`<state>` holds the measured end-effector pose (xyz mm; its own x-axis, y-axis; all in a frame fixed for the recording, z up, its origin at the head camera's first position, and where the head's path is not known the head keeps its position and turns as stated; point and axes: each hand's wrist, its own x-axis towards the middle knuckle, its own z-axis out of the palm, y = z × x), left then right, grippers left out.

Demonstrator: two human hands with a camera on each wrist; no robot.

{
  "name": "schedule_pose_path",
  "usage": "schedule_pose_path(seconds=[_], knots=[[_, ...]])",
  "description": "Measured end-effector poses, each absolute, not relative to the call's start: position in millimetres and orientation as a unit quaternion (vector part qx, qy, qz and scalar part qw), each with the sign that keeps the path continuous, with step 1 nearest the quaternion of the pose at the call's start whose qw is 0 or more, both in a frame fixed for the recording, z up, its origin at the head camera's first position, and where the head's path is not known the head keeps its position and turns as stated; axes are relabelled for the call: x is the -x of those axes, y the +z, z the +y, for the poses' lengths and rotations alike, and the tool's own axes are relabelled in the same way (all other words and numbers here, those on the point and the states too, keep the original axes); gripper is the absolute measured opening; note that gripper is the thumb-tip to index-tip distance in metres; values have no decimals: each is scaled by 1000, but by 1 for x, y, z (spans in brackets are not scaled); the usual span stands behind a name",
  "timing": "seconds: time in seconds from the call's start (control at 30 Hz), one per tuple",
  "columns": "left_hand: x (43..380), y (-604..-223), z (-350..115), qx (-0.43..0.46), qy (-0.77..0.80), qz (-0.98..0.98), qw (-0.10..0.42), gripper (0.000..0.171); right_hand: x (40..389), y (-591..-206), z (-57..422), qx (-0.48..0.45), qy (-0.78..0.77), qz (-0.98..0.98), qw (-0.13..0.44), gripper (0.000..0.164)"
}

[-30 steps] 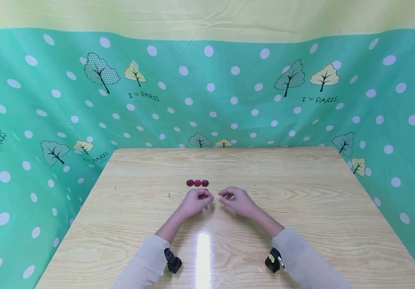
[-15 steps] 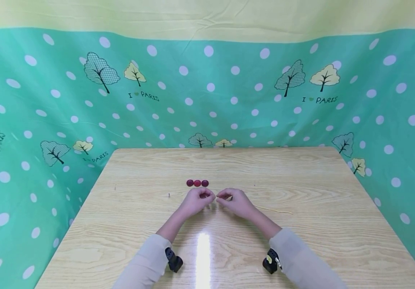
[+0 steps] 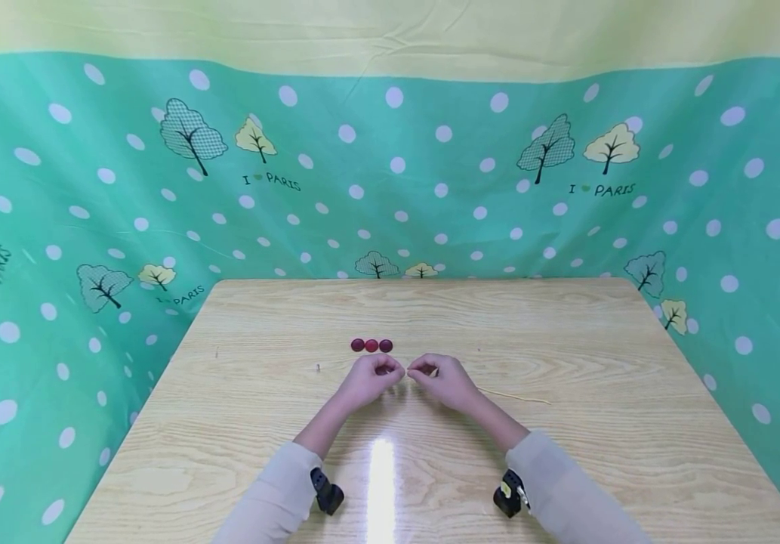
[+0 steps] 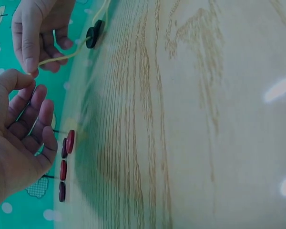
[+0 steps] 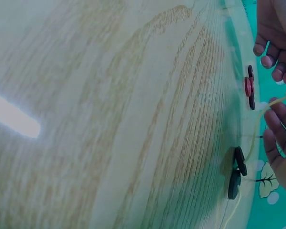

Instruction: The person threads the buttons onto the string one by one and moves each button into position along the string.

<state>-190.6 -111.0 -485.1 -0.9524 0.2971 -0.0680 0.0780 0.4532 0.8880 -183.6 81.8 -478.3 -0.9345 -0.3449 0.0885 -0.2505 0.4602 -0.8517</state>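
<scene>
In the head view my left hand [image 3: 371, 381] and right hand [image 3: 445, 380] meet fingertip to fingertip over the middle of the table. Thumb and index finger of both hands pinch a thin yellow string [image 4: 69, 56] where they meet. From there the string runs down through two dark disc beads [image 4: 94, 34], which hang together below the right hand [image 5: 283, 138]. The right hand's other fingers are loosely bent, as are the left hand's [image 4: 19, 138]. Past the right wrist, the string's tail [image 3: 515, 395] lies on the wood.
Beyond the left hand, dark and red disc beads [image 3: 371, 345] lie in a row on the wooden table [image 3: 281, 317]. A red bead [image 4: 70, 141] lies beside that row, hidden in the head view. A dotted green curtain [image 3: 335, 166] stands behind the table.
My right hand has moved left, closing the small gap to the left hand's fingertips. The red bead beside my left hand has become hidden. Little differs over the last half second.
</scene>
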Motion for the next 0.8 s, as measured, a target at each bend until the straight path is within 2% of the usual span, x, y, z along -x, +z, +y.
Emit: schedule_pose_path(seconds=[0.47, 0.8], knots=[[191, -486, -119, -89, 506, 852, 98, 20, 183, -478, 82, 173, -489, 854, 35, 10], [195, -486, -129, -67, 408, 909, 48, 18, 184, -480, 83, 171, -491, 854, 30, 13]])
